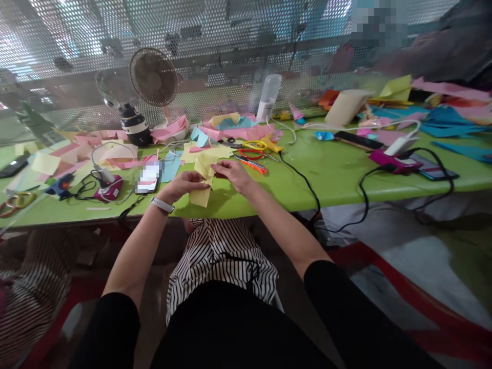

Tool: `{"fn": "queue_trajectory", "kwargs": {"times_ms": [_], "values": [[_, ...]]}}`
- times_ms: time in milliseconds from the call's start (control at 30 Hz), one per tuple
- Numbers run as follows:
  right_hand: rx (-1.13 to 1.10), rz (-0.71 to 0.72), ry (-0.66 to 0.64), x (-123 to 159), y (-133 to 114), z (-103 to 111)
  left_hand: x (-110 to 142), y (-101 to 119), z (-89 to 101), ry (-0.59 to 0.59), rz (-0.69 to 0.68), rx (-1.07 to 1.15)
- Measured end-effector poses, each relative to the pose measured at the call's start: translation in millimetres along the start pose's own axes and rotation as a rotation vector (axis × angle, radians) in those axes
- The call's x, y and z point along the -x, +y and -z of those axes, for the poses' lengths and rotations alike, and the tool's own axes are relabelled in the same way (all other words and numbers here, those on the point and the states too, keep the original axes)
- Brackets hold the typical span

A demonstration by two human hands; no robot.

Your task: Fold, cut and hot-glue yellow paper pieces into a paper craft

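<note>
A piece of yellow paper [200,197] is held between my two hands, just above the front edge of the green table [292,190]. My left hand [183,184], with a pale band at the wrist, pinches it from the left. From the right, the fingers of my right hand [232,174] are closed on its upper part. Right behind lie more yellow paper sheets [215,152]. An orange cutter knife [251,164], orange-handled scissors [251,153] and a yellow glue gun [271,145] lie beyond my right hand.
A phone [149,177] and a magenta power strip [109,188] lie left of my hands. A fan [154,77] and a black bottle [135,126] stand behind. Rightward are another magenta power strip [395,162], black cables [303,179] and blue paper [448,123]. Perforated metal [226,66] closes the back.
</note>
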State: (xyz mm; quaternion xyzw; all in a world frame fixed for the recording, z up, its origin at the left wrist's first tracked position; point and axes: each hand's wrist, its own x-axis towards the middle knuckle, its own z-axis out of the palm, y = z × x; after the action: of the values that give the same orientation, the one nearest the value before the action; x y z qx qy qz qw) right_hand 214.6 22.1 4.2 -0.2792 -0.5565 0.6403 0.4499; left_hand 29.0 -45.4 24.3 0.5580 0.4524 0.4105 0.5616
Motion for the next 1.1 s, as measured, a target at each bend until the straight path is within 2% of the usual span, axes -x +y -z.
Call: {"fn": "queue_trajectory", "kwargs": {"times_ms": [100, 233, 467, 600, 767, 867, 967, 1100], "values": [[0.022, 0.016, 0.051, -8.3, -2.4, 1.9, -9.4, 1.2, 2.8, 0.055, -0.026, -0.011], [0.068, 0.025, 0.126, -18.6, -5.8, 2.2, -24.9, 2.5, 8.9, 0.068, -0.055, -0.04], [0.069, 0.011, 0.166, -37.1, -0.5, 6.9, -53.1, -4.7, 18.4, 0.121, -0.05, -0.003], [0.08, 0.081, 0.205, -41.4, 7.5, 10.2, -51.7, -8.0, 19.0, 0.177, -0.019, 0.062], [-0.038, 0.092, 0.337, -46.6, 9.0, 15.5, -40.7, -3.0, 25.9, 0.232, 0.078, 0.213], [-0.081, 0.097, 0.391, -49.2, 9.1, 17.3, -38.0, -3.0, 27.7, 0.152, 0.133, 0.22], [-0.11, 0.08, 0.41, -49.0, 9.6, 17.5, -38.4, -5.8, 26.2, 0.094, 0.058, 0.182], [-0.142, 0.015, 0.321, -45.9, 7.9, 16.3, -40.1, -9.1, 26.0, 0.22, -0.02, 0.126]]}}
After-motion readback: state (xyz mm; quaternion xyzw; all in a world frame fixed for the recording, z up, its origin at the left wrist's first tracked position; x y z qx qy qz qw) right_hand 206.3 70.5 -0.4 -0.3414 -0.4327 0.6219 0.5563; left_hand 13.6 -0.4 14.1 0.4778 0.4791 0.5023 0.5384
